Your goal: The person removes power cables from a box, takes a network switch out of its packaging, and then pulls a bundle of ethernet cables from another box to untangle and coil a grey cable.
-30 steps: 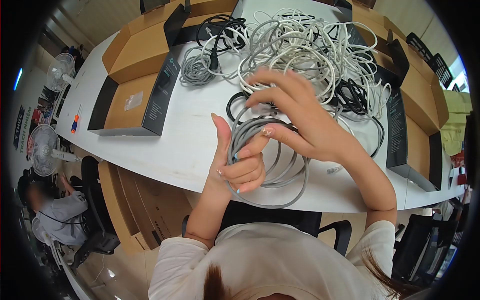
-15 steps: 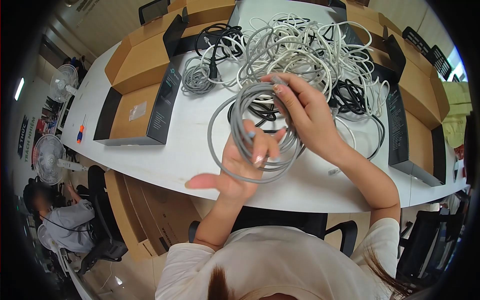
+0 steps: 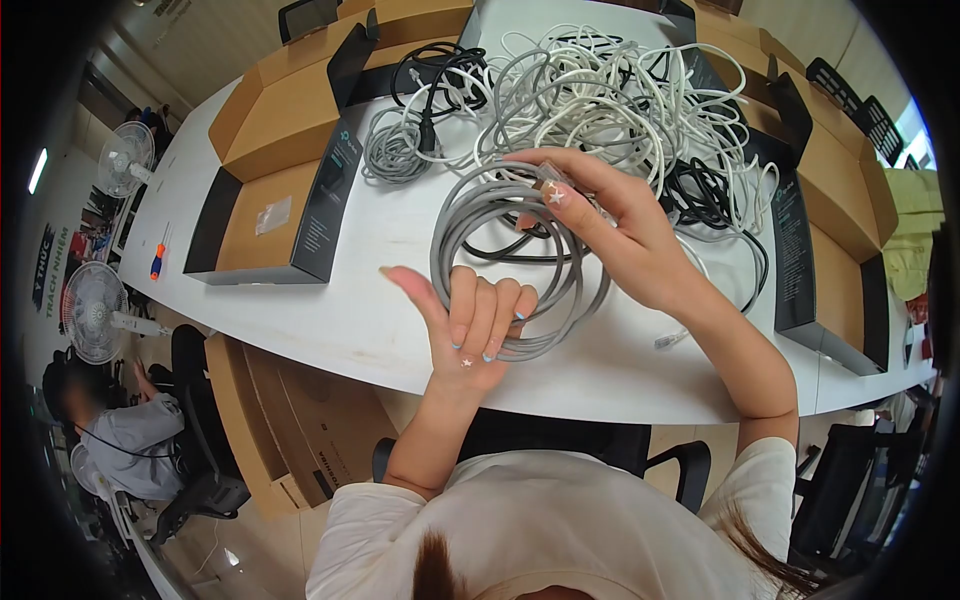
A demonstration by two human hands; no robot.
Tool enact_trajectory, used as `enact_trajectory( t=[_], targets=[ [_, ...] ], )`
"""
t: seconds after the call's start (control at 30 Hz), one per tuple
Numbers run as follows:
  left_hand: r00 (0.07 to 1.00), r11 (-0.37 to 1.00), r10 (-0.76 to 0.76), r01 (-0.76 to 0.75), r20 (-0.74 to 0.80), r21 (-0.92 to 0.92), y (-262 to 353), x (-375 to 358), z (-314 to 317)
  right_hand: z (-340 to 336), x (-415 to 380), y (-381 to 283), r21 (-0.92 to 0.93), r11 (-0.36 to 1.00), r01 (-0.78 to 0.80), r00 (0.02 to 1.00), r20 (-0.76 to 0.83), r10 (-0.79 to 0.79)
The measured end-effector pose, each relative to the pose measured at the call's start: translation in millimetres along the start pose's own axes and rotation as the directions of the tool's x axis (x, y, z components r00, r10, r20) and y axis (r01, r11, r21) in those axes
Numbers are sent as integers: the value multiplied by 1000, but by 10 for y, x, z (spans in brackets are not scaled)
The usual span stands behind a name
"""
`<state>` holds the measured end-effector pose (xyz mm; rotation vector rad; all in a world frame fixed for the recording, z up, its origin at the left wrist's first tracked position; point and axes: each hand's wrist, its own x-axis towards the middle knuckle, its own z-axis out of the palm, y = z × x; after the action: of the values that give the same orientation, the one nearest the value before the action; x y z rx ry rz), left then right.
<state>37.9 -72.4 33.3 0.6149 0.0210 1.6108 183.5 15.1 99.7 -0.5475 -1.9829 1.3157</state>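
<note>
A looped coil of grey network cable (image 3: 458, 212) is held above the table's front part. My right hand (image 3: 625, 235) pinches its upper right side between thumb and fingers, with a clear plug (image 3: 550, 174) by the thumb. At the lower left, my left hand (image 3: 475, 325) has its fingers curled over the loops and its thumb sticking out. Behind the coil lies a large tangle of white and grey cables (image 3: 590, 110). A smaller grey cable bundle (image 3: 393, 155) rests left of it, near black cables (image 3: 428, 130). A loose plug (image 3: 668, 341) lies below my right wrist.
Open cardboard boxes with black outsides stand on the white table (image 3: 385, 260), one left (image 3: 255, 225) and one right (image 3: 840, 270), with more behind. An orange-and-blue screwdriver (image 3: 157, 262) lies at the far left. A seated person (image 3: 130, 430) and fans (image 3: 95, 312) are beyond the left edge.
My left hand has gone from spread fingers inside the loops to fingers curled around them. The coil's loops are drawn closer together. My right hand keeps its pinch.
</note>
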Motion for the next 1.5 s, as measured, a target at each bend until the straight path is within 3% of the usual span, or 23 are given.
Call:
enact_trajectory(
  t=[0.2,0.3,0.33,0.4,0.5,0.6,0.7,0.83,0.97,1.0,1.13,1.23,1.33,1.43,1.5],
  targets=[
    [997,989,-75,74,2,128,29,-2,-26,-129,6,-57,-208,971,116,993,59,-106],
    [994,991,-83,90,-71,101,22,-15,33,-64,11,2,4,998,60,997,-47,-60],
    [994,994,-66,73,-90,75,8,-16,33,-108,21,10,-104,993,56,998,-28,-59],
    [991,998,-48,43,-123,-37,-3,-18,48,-95,43,95,-45,992,122,986,-106,-126],
    [964,990,136,-124,-229,67,42,5,116,-62,66,107,100,983,153,960,-251,-124],
    [945,952,291,-272,-149,138,161,46,106,-33,94,128,65,993,95,920,-387,-62],
    [920,911,384,-363,-82,197,216,70,121,-93,53,63,7,979,-204,976,-71,204],
    [895,876,439,-407,-77,260,219,59,123,115,-20,156,65,988,-143,990,-3,144],
    [891,885,453,-444,-39,139,351,61,120,80,8,97,239,944,-230,972,6,235],
    [889,896,444,-438,-111,74,424,55,110,65,19,117,271,939,-213,975,-8,223],
    [912,898,398,-410,-103,-162,668,30,110,-36,54,135,284,940,-190,974,-67,217],
    [899,889,434,-437,-53,-135,723,30,70,-23,45,74,247,957,-153,983,-63,173],
    [938,929,345,-336,32,-156,702,43,77,-25,24,23,197,977,-82,984,-140,111],
    [968,965,250,-251,-18,-74,545,30,77,-75,44,20,201,977,-72,973,-202,114],
    [962,963,268,-269,-46,-4,445,29,98,-70,52,25,284,953,-107,977,-146,153]
  ],
)
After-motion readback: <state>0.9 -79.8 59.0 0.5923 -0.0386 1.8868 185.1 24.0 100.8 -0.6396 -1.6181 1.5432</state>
